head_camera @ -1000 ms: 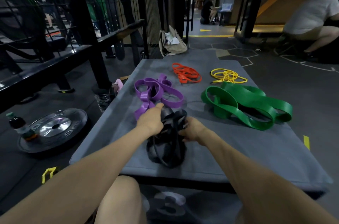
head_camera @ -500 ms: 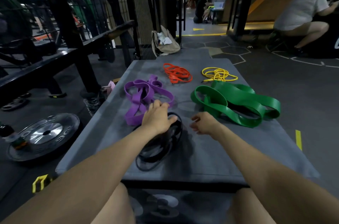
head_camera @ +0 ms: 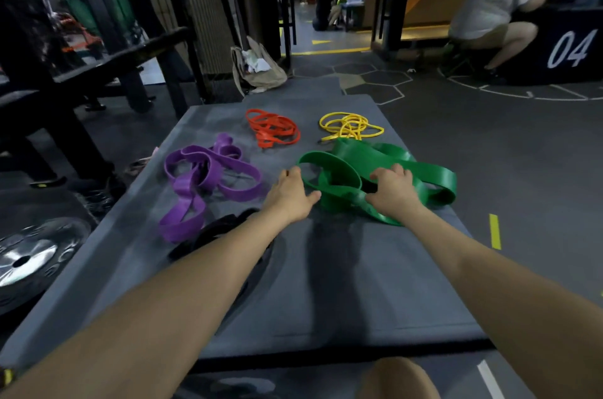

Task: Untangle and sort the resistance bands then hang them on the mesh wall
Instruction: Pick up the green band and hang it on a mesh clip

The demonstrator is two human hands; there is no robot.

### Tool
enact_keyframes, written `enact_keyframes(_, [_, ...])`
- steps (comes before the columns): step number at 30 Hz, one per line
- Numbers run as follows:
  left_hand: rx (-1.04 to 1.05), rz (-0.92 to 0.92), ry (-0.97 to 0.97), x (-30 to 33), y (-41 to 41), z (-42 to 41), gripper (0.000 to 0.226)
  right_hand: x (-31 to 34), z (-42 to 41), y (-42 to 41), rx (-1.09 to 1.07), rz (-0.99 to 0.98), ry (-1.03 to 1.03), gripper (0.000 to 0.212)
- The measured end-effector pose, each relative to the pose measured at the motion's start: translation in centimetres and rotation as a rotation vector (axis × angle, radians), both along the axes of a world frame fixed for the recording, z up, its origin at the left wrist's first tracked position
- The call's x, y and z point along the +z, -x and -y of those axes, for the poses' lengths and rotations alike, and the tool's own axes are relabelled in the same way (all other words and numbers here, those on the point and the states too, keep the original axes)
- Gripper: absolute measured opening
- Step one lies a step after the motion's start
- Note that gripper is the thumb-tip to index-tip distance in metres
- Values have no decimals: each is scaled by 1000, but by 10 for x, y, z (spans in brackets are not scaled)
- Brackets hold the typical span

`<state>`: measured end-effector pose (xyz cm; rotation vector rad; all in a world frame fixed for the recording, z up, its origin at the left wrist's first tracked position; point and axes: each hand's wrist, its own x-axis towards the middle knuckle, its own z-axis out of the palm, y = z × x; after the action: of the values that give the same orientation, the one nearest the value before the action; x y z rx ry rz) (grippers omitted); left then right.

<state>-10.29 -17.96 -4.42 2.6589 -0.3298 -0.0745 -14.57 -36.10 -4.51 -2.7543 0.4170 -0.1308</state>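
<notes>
Five heaps of resistance bands lie on a grey mat (head_camera: 326, 284). The wide green bands (head_camera: 427, 175) sit at the right. My right hand (head_camera: 393, 188) lies on top of them, its fingers curled over a loop. My left hand (head_camera: 290, 196) reaches their left edge with straight fingers, thumb touching a green loop. Left of that lie the purple bands (head_camera: 202, 176). Behind are the orange bands (head_camera: 274, 129) and thin yellow bands (head_camera: 350, 126). The black bands (head_camera: 222, 229) show partly under my left forearm. The mesh wall (head_camera: 208, 7) stands at the back left.
A beige bag (head_camera: 261, 69) leans at the mat's far end. A weight plate (head_camera: 29, 258) lies on the floor at the left, beside a black rack frame (head_camera: 65, 124). A person (head_camera: 489, 10) sits at the back right by a black box marked 04.
Both hands have let go of the black bands and moved forward and right to the green bands. The black heap stays near the mat's front left.
</notes>
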Motion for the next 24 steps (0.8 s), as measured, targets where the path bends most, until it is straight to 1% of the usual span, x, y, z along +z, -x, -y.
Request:
enact_keyframes(3, [60, -40, 79, -16, -10, 15, 73, -8, 15, -7, -43, 14, 124, 52])
enact_keyframes(5, [116, -40, 172, -22, -16, 23, 72, -12, 23, -15, -48, 16, 194, 61])
enact_keyframes(8, [254, -13, 272, -25, -30, 32, 68, -22, 35, -29, -57, -73, 253, 78])
enact_keyframes(10, [287, -61, 293, -28, -38, 36, 65, -30, 45, -35, -73, -149, 272, 82])
enact_keyframes(12, [284, -155, 319, -32, -42, 40, 61, -39, 52, -38, -94, -177, 289, 75])
enact_keyframes(13, [287, -189, 346, -35, -43, 41, 59, -43, 54, -37, -89, -157, 325, 67])
enact_keyframes(15, [295, -230, 399, -41, -43, 41, 55, -49, 58, -34, -63, -54, 418, 47])
enact_keyframes(17, [294, -233, 427, -43, -42, 37, 50, -46, 61, -30, -57, 36, 412, 36])
enact_keyframes(19, [304, -225, 460, -38, -38, 32, 45, -39, 62, -28, -50, 38, 357, 36])
enact_keyframes(21, [323, -237, 533, -29, -30, 26, 42, -32, 56, -23, -39, -28, 268, 37])
enact_keyframes(22, [327, -250, 587, -22, -25, 23, 43, -31, 51, -18, -34, -63, 220, 37])
enact_keyframes(24, [328, -298, 711, -12, -17, 17, 58, -30, 42, -7, -18, -95, 149, 35])
